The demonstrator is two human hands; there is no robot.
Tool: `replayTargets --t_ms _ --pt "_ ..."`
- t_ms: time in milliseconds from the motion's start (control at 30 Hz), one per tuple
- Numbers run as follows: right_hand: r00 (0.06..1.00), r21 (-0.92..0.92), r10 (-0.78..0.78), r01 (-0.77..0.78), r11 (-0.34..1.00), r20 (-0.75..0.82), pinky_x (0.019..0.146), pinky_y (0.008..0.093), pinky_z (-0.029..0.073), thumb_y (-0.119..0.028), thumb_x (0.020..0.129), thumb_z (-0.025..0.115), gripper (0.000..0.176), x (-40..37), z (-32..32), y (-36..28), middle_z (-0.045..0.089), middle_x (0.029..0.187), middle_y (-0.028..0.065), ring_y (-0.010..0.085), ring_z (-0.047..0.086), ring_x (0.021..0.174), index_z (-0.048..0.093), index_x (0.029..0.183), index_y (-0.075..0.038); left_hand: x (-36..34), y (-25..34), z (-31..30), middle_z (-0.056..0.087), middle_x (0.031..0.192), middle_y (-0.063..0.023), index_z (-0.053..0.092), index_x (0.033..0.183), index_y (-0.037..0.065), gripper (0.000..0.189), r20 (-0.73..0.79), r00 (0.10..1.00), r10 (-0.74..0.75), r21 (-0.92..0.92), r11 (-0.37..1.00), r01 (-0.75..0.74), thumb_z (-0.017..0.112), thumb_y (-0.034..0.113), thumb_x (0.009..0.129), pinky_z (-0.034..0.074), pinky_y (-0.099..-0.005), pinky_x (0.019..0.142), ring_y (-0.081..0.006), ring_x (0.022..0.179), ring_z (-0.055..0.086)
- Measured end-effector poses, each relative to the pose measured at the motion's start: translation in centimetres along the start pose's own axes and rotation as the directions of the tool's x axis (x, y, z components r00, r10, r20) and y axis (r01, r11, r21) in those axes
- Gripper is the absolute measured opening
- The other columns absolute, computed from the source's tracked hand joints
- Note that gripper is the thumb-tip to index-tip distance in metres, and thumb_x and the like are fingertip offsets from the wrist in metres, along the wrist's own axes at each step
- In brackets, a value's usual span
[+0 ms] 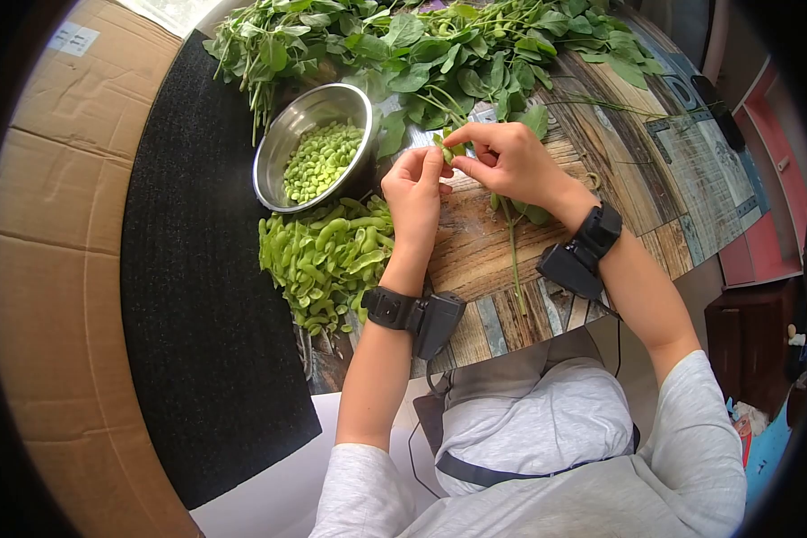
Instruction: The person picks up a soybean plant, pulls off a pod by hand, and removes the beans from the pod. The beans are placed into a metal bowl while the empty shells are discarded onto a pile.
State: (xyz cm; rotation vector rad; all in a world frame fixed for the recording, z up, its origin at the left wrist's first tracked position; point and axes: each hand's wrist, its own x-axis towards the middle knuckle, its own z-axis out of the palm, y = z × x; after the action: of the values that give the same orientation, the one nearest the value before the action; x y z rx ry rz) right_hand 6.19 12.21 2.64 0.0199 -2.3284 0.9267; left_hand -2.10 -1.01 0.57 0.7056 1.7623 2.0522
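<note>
Between my two hands is a green soybean pod (449,146), partly covered by the fingers. My left hand (414,179) pinches it from the left, just right of a steel bowl (264,170). From the right, my right hand (509,160) grips the same pod between thumb and forefinger. Shelled green beans (323,160) lie inside the tilted bowl. Below the bowl and left of my left wrist spreads a heap of green pods (323,255), some of which look split. A leafy stem (514,242) lies on the table beneath my right hand.
Leafy soybean plants (439,54) are piled along the far side of the wood-patterned table (475,260). A black mat (206,296) covers the left side, beside a cardboard box (54,269). A dark phone-like object (717,112) lies near the right edge.
</note>
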Motion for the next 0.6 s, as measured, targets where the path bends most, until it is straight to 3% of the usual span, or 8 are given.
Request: replayTargets --t_ms 300,500,600 --pt "1.0 -0.031 0.02 -0.019 0.999 0.02 0.048 0.0312 0.043 -0.02 0.075 0.064 0.018 0.0 0.06 -0.08 0.057 0.057 0.0062 0.0197 0.056 0.051 0.064 0.09 -0.009 0.09 -0.24 -0.03 0.062 0.08 -0.0036 0.059 0.094 0.0 0.018 -0.024 1.0 0.011 0.031 0.999 -0.01 0.061 0.016 0.086 0.047 -0.0195 0.053 -0.0089 0.072 0.06" --pt "0.999 -0.083 0.016 -0.013 0.996 0.036 0.053 0.0342 0.046 -0.019 0.074 0.063 0.017 -0.12 0.11 0.16 0.058 0.06 0.0074 0.0241 0.059 0.056 0.062 0.086 -0.007 -0.03 0.22 0.15 0.063 0.085 -0.0065 0.051 0.108 -0.001 0.032 -0.089 0.996 0.01 0.094 0.996 -0.002 0.065 0.01 0.081 0.048 -0.0195 0.053 -0.0098 0.073 0.06" --pt "0.999 -0.103 0.032 -0.029 0.994 0.025 0.054 0.0348 0.046 -0.019 0.074 0.063 0.017 -0.13 0.08 0.24 0.058 0.061 0.0081 0.0247 0.059 0.057 0.062 0.086 -0.006 -0.07 0.09 0.13 0.063 0.087 -0.007 0.05 0.108 -0.001 0.034 -0.049 0.994 0.095 0.231 0.97 -0.081 0.066 0.011 0.08 0.049 -0.02 0.054 -0.0095 0.075 0.059"
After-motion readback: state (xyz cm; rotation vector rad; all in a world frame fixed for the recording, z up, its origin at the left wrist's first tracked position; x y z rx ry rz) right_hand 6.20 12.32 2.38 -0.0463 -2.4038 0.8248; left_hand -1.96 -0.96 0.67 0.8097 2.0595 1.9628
